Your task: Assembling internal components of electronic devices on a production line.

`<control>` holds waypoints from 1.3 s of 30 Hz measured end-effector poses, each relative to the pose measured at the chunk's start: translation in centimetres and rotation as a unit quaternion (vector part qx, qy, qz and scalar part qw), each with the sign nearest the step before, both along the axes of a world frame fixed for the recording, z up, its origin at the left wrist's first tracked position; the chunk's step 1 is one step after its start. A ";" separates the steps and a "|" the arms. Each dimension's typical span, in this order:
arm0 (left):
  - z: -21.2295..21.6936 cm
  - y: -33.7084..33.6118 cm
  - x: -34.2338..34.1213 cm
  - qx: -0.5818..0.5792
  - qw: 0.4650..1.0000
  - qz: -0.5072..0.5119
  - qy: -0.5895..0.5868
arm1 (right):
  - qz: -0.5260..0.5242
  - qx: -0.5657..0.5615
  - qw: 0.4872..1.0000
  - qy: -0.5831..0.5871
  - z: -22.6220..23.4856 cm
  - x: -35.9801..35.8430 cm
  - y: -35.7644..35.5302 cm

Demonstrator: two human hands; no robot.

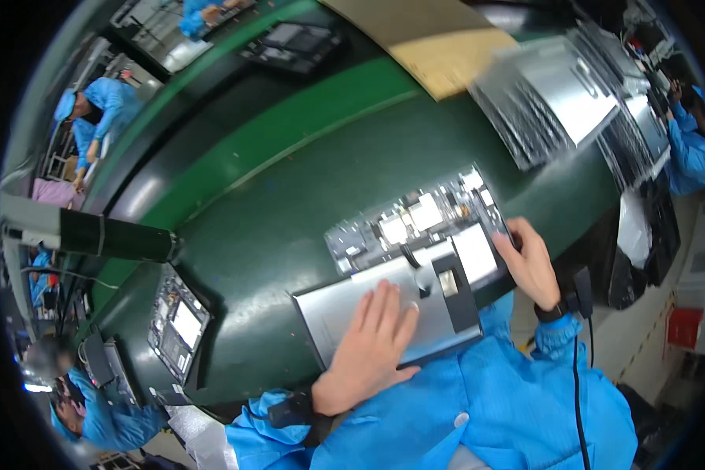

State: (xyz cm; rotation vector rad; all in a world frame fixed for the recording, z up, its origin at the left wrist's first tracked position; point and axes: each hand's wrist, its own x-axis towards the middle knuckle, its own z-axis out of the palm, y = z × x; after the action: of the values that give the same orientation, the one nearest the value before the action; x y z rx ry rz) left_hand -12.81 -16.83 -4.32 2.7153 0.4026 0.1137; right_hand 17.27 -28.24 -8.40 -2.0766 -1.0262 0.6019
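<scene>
In front of me on the bench lies an opened laptop base [368, 241] with its boards and light rectangular parts exposed. A flat silver panel [333, 309] with a dark strip near its right end overlaps the base's near side. My left hand [372, 345] rests flat on this panel, fingers stretched out. At the base's right edge is my right hand [531, 262], its thumb on top and its fingers bent round the corner. A short black strap or cable [410, 257] lies where the panel meets the base.
Another opened laptop base [178, 325] lies at the left, and one more [294, 45] on the far conveyor. Stacked silver panels in clear wrap [544, 102] stand at the far right beside cardboard [454, 59]. A dark post [117, 237] juts in from the left. Co-workers [106, 106] sit around.
</scene>
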 end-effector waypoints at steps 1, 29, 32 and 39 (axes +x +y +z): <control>-0.7 -0.4 -0.2 0.021 0.999 -0.015 0.034 | -0.001 0.008 0.998 0.069 -0.7 0.2 -0.1; -3.3 35.9 -5.2 0.253 0.869 0.423 -0.053 | 0.103 0.356 0.919 -0.131 -3.7 -13.7 42.1; -4.8 40.4 5.3 -0.132 0.877 0.366 -0.281 | 0.017 0.412 0.908 -0.078 -3.1 -6.7 37.8; -9.9 51.1 18.5 -0.448 0.576 0.525 -0.438 | -0.014 0.339 0.931 0.136 -4.6 -5.6 37.6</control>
State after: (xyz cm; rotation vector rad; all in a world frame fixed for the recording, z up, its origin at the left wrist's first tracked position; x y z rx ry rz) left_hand 5.68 34.24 -14.21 0.8793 1.2207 1.1324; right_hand 11.71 9.32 -13.02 -1.3543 -0.8785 0.4219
